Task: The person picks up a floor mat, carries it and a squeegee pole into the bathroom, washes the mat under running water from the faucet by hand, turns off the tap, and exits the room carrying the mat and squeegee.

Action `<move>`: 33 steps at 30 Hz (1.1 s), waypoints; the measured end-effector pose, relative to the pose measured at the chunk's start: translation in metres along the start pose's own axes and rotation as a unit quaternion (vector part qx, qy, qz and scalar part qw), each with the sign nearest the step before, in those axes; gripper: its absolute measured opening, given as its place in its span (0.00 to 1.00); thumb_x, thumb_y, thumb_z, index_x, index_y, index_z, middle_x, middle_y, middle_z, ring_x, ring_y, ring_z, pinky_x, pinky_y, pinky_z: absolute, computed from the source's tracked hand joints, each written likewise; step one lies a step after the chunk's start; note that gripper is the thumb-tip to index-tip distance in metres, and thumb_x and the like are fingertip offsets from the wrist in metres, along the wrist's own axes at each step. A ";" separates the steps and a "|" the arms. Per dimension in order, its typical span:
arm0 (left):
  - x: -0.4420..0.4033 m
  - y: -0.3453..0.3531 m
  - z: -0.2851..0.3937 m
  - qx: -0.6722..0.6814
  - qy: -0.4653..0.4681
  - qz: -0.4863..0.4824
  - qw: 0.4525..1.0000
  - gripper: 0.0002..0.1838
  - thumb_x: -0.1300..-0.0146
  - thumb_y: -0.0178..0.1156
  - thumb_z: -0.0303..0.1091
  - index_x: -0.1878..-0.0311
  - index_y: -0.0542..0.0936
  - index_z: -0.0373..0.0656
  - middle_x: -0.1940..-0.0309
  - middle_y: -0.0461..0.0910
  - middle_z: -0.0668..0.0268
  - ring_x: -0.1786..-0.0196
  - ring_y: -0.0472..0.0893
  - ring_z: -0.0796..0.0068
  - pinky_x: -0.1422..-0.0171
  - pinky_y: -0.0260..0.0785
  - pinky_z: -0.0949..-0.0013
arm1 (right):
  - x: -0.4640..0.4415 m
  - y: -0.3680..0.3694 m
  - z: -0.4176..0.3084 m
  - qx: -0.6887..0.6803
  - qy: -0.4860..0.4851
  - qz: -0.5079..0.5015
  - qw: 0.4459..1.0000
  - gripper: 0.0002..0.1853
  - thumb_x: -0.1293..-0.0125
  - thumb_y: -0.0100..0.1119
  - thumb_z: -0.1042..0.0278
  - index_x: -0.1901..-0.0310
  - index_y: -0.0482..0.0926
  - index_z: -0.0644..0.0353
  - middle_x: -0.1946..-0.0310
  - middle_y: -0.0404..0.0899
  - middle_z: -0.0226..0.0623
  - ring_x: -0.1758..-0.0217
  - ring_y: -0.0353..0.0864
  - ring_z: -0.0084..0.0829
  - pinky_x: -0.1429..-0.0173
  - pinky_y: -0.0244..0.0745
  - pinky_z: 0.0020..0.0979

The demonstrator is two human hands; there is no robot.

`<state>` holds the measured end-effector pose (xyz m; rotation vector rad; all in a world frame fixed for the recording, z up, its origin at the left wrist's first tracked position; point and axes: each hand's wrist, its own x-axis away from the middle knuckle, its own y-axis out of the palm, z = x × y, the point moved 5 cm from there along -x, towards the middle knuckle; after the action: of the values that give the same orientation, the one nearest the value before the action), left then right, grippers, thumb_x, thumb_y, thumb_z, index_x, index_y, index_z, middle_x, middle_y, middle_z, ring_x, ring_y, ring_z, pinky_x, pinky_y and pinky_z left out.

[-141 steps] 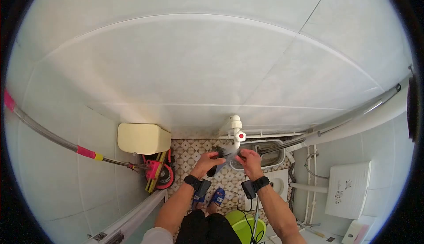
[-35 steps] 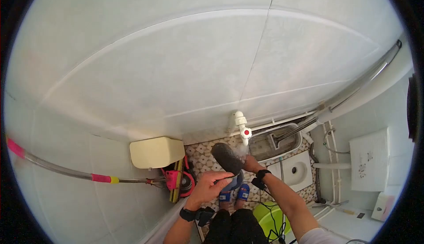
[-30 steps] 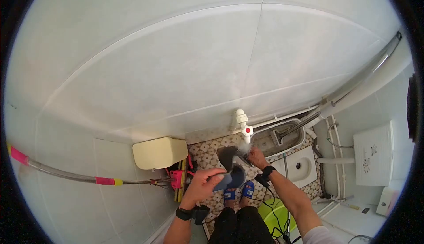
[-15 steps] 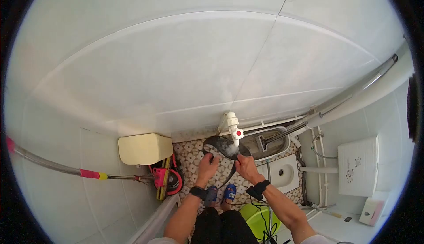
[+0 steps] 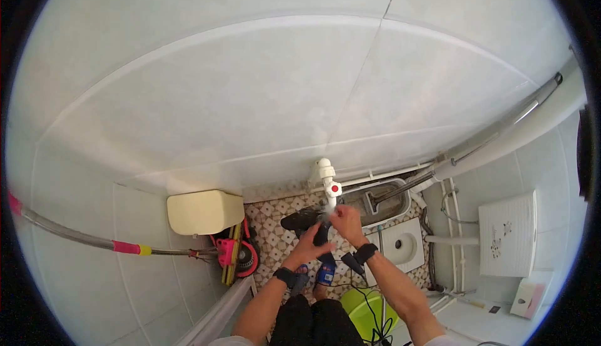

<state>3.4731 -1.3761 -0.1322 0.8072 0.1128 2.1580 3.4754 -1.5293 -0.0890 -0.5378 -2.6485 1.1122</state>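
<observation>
A dark, wet slipper-like item (image 5: 297,221) hangs below the white tap (image 5: 332,188) with the red-centred knob. Water runs from the spout onto its right end. My left hand (image 5: 305,247) grips the item from below, with the thumb out to the right. Beneath the spout, my right hand (image 5: 346,222) is closed at the item's right edge; what lies between its fingers is hidden by the hand and the splash. Both wrists carry black bands.
A grey basin (image 5: 391,205) with a mop head stands right of the tap, beside a squat toilet (image 5: 400,246). Left are a cream bin (image 5: 205,213) and a pink mop (image 5: 228,252). A green bucket (image 5: 363,311) with black cables is near my feet, and a cistern (image 5: 508,236) at right.
The dark item, earlier spread out with its sole facing up, is now turned and narrower under the water. My left hand has moved right, nearer my right hand, which has risen toward the spout.
</observation>
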 end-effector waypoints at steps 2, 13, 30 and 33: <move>0.020 0.013 0.022 -0.368 0.171 0.110 0.907 0.35 0.35 0.56 0.44 0.33 0.58 0.34 0.37 0.64 0.49 0.36 0.67 0.58 0.35 0.60 0.65 | -0.001 0.000 -0.003 -0.006 0.021 -0.011 1.000 0.11 0.49 0.60 0.65 0.73 0.77 0.67 0.85 0.75 0.44 0.78 0.80 0.39 0.72 0.72 0.37; -0.039 -0.044 -0.013 0.153 0.013 0.208 0.966 0.27 0.40 0.55 0.31 0.41 0.60 0.27 0.59 0.72 0.55 0.62 0.74 0.67 0.61 0.69 0.63 | 0.060 -0.010 -0.007 -0.232 0.038 -0.186 0.954 0.27 0.41 0.64 0.51 0.47 0.73 0.62 0.57 0.76 0.40 0.51 0.74 0.28 0.49 0.74 0.32; -0.049 -0.029 -0.015 0.262 -0.035 0.147 0.953 0.14 0.30 0.47 0.40 0.53 0.74 0.41 0.62 0.78 0.61 0.62 0.79 0.65 0.56 0.74 0.59 | 0.023 0.017 -0.037 -0.047 -0.168 -0.031 0.984 0.02 0.43 0.53 0.76 0.71 0.74 0.63 0.77 0.75 0.49 0.73 0.74 0.51 0.67 0.71 0.42; -0.037 -0.029 -0.020 0.368 -0.063 0.193 0.907 0.11 0.31 0.48 0.33 0.56 0.70 0.34 0.65 0.76 0.56 0.63 0.79 0.58 0.63 0.76 0.61 | 0.024 0.017 -0.027 -0.095 -0.144 -0.034 0.984 0.04 0.43 0.56 0.74 0.66 0.74 0.63 0.76 0.75 0.48 0.73 0.75 0.47 0.65 0.72 0.40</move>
<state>3.4981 -1.3795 -0.1769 1.4951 0.7980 2.4334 3.4667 -1.4911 -0.0809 -0.3364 -3.0187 0.9871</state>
